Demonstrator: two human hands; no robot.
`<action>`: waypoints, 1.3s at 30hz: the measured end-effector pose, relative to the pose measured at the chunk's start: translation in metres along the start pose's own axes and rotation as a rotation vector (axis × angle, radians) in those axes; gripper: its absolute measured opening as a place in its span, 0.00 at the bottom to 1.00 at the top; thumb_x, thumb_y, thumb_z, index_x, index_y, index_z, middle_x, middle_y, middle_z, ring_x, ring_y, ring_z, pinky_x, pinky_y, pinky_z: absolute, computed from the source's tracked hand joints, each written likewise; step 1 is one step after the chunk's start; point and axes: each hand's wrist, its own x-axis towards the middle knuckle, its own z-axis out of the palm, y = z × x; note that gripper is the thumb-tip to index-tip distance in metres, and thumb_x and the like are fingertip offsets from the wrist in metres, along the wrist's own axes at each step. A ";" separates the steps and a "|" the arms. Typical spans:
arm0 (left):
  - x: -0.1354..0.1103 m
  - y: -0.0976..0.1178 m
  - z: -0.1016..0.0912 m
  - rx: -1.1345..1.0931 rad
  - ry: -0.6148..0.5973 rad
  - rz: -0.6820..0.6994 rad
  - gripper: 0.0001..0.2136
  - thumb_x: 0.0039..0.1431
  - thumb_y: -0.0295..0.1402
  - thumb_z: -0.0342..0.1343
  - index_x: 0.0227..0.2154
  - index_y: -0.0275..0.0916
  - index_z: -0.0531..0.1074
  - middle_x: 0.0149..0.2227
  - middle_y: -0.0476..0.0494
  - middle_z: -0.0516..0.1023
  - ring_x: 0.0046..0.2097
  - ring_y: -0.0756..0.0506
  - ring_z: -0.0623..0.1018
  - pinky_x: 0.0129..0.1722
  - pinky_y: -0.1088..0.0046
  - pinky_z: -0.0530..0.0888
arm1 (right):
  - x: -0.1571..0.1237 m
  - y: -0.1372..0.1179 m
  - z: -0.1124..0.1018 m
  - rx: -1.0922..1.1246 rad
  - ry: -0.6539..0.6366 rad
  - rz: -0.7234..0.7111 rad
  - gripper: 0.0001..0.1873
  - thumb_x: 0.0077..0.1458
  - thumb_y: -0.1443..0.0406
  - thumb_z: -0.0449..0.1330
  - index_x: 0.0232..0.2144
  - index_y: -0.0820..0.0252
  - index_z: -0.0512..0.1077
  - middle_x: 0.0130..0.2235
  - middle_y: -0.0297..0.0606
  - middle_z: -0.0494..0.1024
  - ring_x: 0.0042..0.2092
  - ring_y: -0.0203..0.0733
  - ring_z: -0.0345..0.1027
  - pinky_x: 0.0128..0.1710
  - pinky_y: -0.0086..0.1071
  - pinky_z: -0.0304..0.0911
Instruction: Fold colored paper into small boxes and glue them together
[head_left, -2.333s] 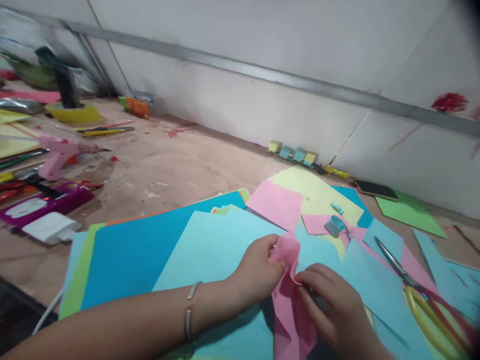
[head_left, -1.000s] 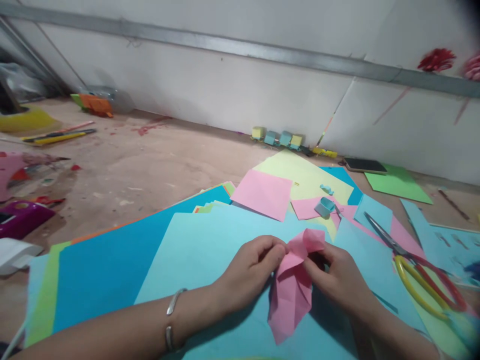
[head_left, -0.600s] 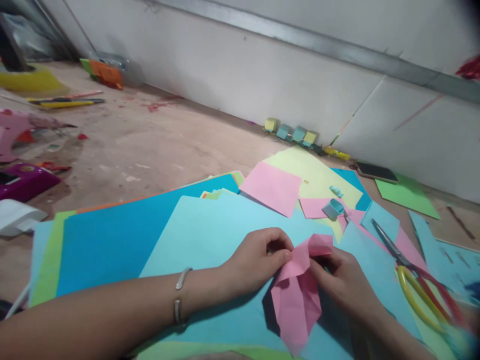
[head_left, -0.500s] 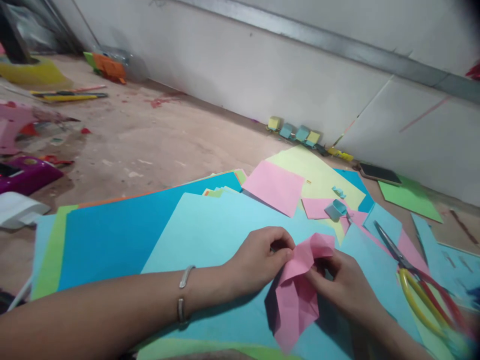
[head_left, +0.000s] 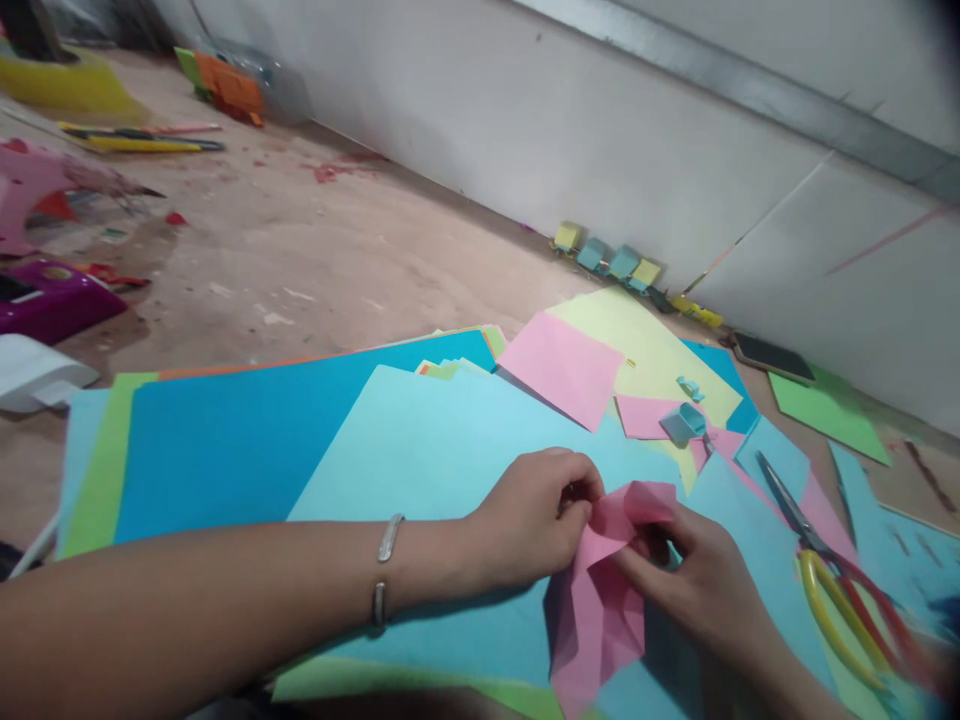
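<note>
A folded piece of pink paper lies on a light blue sheet near the bottom of the view. My left hand, with a silver bangle at the wrist, pinches the paper's upper left edge. My right hand pinches the upper right part, where a flap stands up. Both hands are closed on the paper.
Stacked blue, green and orange sheets spread to the left. Pink and yellow squares lie behind the hands, with a small blue folded piece. Scissors with yellow and red handles lie at the right. Small paper cubes line the wall.
Both hands keep hold of the pink paper and have worked its upper flap; the paper has shifted slightly. The camera has tilted, so the scene sits a little differently.
</note>
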 end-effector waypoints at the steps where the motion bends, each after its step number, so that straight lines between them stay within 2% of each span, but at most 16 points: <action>1: 0.000 -0.001 0.000 0.004 0.008 0.022 0.10 0.46 0.17 0.50 0.27 0.36 0.72 0.28 0.49 0.73 0.30 0.50 0.71 0.30 0.75 0.66 | -0.001 -0.001 -0.001 -0.016 0.008 -0.030 0.01 0.45 0.68 0.60 0.24 0.58 0.72 0.20 0.28 0.66 0.21 0.32 0.58 0.19 0.25 0.56; 5: 0.000 -0.003 0.002 -0.024 -0.006 0.104 0.11 0.44 0.15 0.51 0.26 0.36 0.73 0.27 0.49 0.74 0.31 0.50 0.71 0.32 0.75 0.67 | -0.001 -0.002 -0.003 -0.012 0.043 -0.106 0.05 0.47 0.70 0.59 0.24 0.56 0.74 0.22 0.29 0.66 0.23 0.32 0.61 0.21 0.25 0.57; 11: 0.001 -0.001 0.002 -0.137 -0.030 0.057 0.11 0.46 0.16 0.53 0.26 0.36 0.76 0.28 0.48 0.76 0.32 0.50 0.73 0.33 0.76 0.69 | -0.001 -0.003 -0.001 0.073 0.030 -0.119 0.09 0.43 0.75 0.55 0.25 0.56 0.70 0.30 0.32 0.71 0.32 0.35 0.68 0.31 0.26 0.64; 16: 0.000 0.000 0.000 -0.185 -0.042 0.074 0.11 0.46 0.16 0.52 0.25 0.35 0.77 0.28 0.47 0.77 0.33 0.49 0.74 0.34 0.74 0.70 | -0.002 -0.005 -0.002 0.114 0.050 -0.157 0.09 0.48 0.74 0.56 0.27 0.56 0.70 0.29 0.31 0.73 0.31 0.35 0.68 0.30 0.26 0.64; 18: 0.001 0.001 0.000 -0.307 -0.061 0.006 0.11 0.46 0.16 0.52 0.27 0.35 0.77 0.30 0.45 0.78 0.35 0.48 0.76 0.36 0.73 0.72 | -0.001 -0.006 -0.003 0.114 0.083 -0.156 0.09 0.47 0.75 0.56 0.26 0.56 0.71 0.29 0.32 0.73 0.31 0.36 0.68 0.30 0.27 0.64; 22: 0.002 0.004 0.002 -0.542 -0.057 -0.169 0.17 0.46 0.18 0.55 0.41 0.36 0.74 0.29 0.48 0.79 0.32 0.49 0.77 0.35 0.73 0.73 | -0.002 -0.007 -0.003 0.124 0.116 -0.095 0.09 0.45 0.75 0.56 0.25 0.56 0.71 0.29 0.32 0.74 0.31 0.36 0.69 0.30 0.28 0.65; 24: 0.002 0.006 0.002 -0.544 -0.034 -0.200 0.21 0.44 0.17 0.55 0.44 0.36 0.71 0.28 0.49 0.80 0.31 0.50 0.77 0.34 0.74 0.73 | -0.003 -0.007 -0.003 0.155 0.103 -0.073 0.09 0.46 0.74 0.55 0.26 0.56 0.71 0.29 0.32 0.74 0.32 0.37 0.70 0.30 0.28 0.65; 29: -0.001 0.008 0.003 -0.494 0.011 -0.203 0.23 0.43 0.16 0.54 0.45 0.37 0.70 0.28 0.49 0.81 0.31 0.49 0.78 0.33 0.74 0.73 | -0.006 -0.004 0.000 0.182 0.098 -0.050 0.10 0.46 0.74 0.55 0.26 0.55 0.72 0.30 0.33 0.75 0.33 0.38 0.70 0.31 0.30 0.66; 36: -0.001 0.008 0.005 -0.584 -0.010 -0.302 0.19 0.44 0.18 0.57 0.42 0.36 0.70 0.29 0.48 0.81 0.32 0.48 0.79 0.34 0.73 0.74 | -0.006 -0.001 0.000 0.184 0.152 -0.158 0.08 0.49 0.74 0.58 0.27 0.55 0.71 0.30 0.34 0.72 0.32 0.38 0.68 0.30 0.31 0.64; 38: -0.002 0.006 0.005 -0.494 0.001 -0.250 0.17 0.45 0.19 0.56 0.41 0.36 0.70 0.28 0.48 0.79 0.31 0.49 0.78 0.32 0.75 0.74 | -0.007 -0.001 0.000 0.168 0.135 -0.169 0.09 0.49 0.75 0.57 0.28 0.55 0.70 0.29 0.32 0.72 0.32 0.37 0.67 0.30 0.30 0.63; 39: -0.003 0.005 0.004 -0.410 0.008 -0.179 0.16 0.47 0.20 0.56 0.41 0.36 0.69 0.28 0.48 0.79 0.31 0.49 0.78 0.32 0.75 0.74 | -0.007 -0.001 0.000 0.157 0.123 -0.159 0.10 0.48 0.75 0.57 0.27 0.55 0.70 0.30 0.32 0.72 0.32 0.37 0.67 0.30 0.29 0.63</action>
